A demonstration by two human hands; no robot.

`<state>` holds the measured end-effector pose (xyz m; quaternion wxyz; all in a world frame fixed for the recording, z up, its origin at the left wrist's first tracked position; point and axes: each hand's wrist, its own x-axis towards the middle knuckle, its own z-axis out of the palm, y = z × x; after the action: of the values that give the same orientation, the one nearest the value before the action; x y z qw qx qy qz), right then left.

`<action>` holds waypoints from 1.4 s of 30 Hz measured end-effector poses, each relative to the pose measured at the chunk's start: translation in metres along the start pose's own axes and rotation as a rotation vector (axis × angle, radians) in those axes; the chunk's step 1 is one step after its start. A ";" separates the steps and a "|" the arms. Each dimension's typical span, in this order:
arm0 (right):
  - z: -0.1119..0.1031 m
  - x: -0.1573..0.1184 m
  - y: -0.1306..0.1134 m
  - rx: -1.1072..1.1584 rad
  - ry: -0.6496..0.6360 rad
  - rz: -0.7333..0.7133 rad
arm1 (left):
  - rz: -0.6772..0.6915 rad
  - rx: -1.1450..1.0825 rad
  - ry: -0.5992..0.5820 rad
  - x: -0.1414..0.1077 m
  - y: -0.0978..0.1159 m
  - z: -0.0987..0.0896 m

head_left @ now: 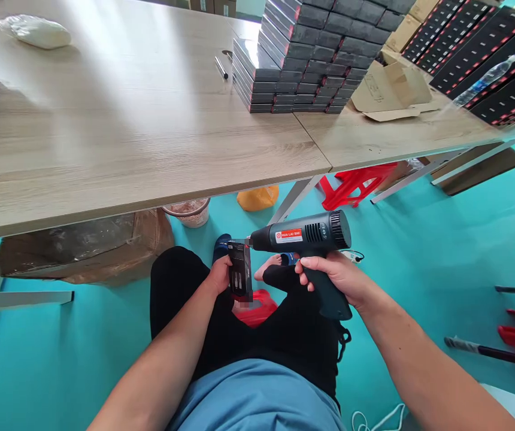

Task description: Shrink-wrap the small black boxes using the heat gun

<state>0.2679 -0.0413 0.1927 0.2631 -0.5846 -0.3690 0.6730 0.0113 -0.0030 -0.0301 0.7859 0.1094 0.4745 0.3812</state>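
Note:
My right hand (329,272) is wrapped round the handle of a dark heat gun (305,234) with a red label, held level above my lap. Its nozzle points left at a small black box (240,269), at or very near the box's top edge. The box is upright in my left hand (220,274), whose fingers grip its left side. Printed pictures and small text show on the face of the box. Both hands are below the front edge of the table, over my knees.
On the wooden table (141,137) stand a tall stack of dark boxes (306,66), a pen (221,67) and a white bundle (35,32). An opened carton (392,90) lies further right. Under the table are a waste basket (192,214), a yellow bag (258,198) and a red stool (356,184).

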 end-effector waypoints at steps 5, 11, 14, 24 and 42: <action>0.003 -0.004 -0.004 -0.087 -0.061 0.010 | 0.007 -0.026 -0.008 -0.001 0.002 0.002; 0.005 -0.030 0.028 -0.281 -0.170 0.260 | 0.043 -0.063 0.014 0.002 0.001 -0.002; -0.003 -0.038 0.050 -0.215 -0.088 0.256 | 0.223 -0.002 0.041 0.008 -0.001 -0.004; -0.036 -0.042 0.042 0.419 0.225 0.122 | 0.642 0.490 0.145 0.020 -0.007 -0.009; -0.005 -0.029 0.032 0.079 0.033 0.059 | 0.762 0.682 0.156 0.020 -0.008 -0.009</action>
<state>0.2799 -0.0816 0.1841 0.2722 -0.5956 -0.3205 0.6845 0.0131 0.0033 -0.0523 0.4733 0.4955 0.5555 0.4711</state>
